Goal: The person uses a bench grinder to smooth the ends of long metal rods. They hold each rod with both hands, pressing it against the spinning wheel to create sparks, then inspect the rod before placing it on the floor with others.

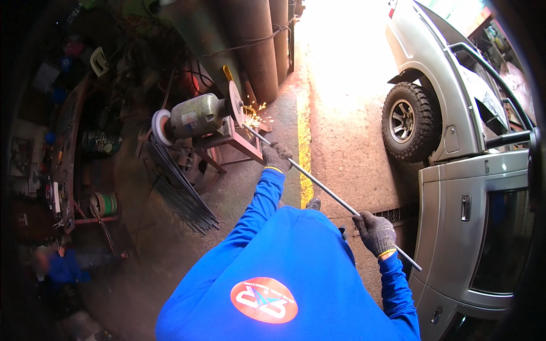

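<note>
My gloved left hand is closed round a long grey metal rod near its far end. My gloved right hand grips the same rod farther back, and the rod's tail sticks out past it to the lower right. The rod's tip meets the right wheel of a bench grinder, where orange sparks fly. This grinder sits on a reddish metal stand; its left wheel touches nothing I can make out.
A bundle of dark rods leans below the grinder onto the floor. Tall gas cylinders stand behind it. To the right is a silver vehicle with a knobbly tyre. A yellow line crosses the floor. Another person is at the lower left.
</note>
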A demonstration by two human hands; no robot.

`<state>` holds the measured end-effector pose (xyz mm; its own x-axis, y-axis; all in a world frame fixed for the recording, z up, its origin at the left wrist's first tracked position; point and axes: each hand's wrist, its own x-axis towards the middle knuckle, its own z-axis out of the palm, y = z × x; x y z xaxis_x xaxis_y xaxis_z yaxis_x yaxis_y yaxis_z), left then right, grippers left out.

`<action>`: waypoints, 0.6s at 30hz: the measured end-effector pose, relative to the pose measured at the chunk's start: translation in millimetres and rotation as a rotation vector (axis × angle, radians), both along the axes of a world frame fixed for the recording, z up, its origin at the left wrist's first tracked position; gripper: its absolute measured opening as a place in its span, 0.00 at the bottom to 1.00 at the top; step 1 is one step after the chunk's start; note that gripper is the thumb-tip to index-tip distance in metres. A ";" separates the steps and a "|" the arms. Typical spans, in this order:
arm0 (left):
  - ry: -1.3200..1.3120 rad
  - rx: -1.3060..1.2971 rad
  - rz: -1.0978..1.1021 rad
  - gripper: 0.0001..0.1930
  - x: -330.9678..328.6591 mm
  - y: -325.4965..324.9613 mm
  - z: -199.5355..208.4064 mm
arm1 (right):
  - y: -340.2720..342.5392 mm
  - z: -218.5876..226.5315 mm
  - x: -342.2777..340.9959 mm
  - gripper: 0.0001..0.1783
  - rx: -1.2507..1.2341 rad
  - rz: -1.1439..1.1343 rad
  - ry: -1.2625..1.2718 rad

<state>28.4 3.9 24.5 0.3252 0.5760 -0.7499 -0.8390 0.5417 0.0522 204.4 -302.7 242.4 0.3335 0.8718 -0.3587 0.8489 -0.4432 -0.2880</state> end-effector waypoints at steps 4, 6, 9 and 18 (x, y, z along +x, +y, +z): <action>-0.078 0.026 -0.001 0.25 -4.8 3.0 -10.9 | 2.4 7.4 -5.0 0.18 0.112 0.078 -0.148; -0.073 0.022 -0.006 0.26 -4.1 3.5 -9.5 | 1.0 6.3 -4.4 0.17 0.146 0.093 -0.168; -0.019 0.001 -0.015 0.27 -1.1 3.8 -0.2 | 1.1 6.2 -4.3 0.16 0.168 0.101 -0.177; -0.047 0.028 -0.020 0.28 -3.9 5.2 -7.4 | 1.7 8.6 -5.1 0.15 0.160 0.107 -0.209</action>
